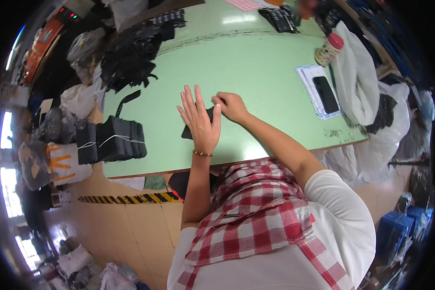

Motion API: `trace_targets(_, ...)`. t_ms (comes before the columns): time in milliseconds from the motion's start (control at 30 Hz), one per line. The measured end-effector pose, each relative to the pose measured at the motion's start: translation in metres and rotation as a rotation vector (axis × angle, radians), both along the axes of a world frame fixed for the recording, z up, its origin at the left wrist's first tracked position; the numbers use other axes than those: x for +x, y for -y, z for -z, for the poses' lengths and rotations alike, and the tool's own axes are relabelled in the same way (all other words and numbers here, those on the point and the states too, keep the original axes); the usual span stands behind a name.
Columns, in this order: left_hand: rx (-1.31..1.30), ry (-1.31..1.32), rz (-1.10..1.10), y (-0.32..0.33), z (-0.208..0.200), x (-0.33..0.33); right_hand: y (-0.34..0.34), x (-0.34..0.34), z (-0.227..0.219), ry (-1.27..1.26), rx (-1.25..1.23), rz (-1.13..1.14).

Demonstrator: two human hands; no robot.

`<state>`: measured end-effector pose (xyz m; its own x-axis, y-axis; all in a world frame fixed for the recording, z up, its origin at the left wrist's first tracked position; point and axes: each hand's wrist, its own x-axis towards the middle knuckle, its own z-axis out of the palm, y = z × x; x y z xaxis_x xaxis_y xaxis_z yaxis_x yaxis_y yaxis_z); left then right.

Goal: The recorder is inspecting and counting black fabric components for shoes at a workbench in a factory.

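Note:
A small flat black piece, possibly fabric, lies on the green tabletop and is mostly covered by my left hand. That hand is stretched flat over it, fingers extended and thumb apart, with a beaded bracelet at the wrist. Just right of the piece's far corner is my right hand, its fingers curled in toward the thumb. Whatever those fingers may hold is too small or hidden to make out. To the left, stacks of similar black pieces stand tied with white string.
A black strip and a heap of black scraps lie on the left of the green table. At right are a black phone on paper, a red-lidded jar and a white sack. Black items sit at the far edge.

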<state>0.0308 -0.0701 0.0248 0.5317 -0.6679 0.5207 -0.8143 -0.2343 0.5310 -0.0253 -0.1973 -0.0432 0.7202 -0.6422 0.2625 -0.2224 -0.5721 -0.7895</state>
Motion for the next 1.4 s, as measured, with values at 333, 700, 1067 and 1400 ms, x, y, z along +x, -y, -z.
trace_targets(333, 0.018, -0.109, 0.64, 0.006, -0.008, -0.087, 0.001, 0.005, 0.003, 0.062, 0.042, -0.028)
trace_targets(700, -0.027, -0.117, 0.714, 0.022, -0.011, -0.102, 0.002, 0.003, 0.004, 0.135, -0.008, -0.053)
trace_targets(1067, 0.03, -0.258, 1.079, 0.013, -0.032, -0.135, 0.002, 0.004, 0.001, 0.113, -0.036, -0.029)
trace_targets(1400, -0.022, -0.124, 1.028, 0.009, -0.023, -0.142, 0.002, 0.003, 0.001, 0.085, -0.011, -0.036)
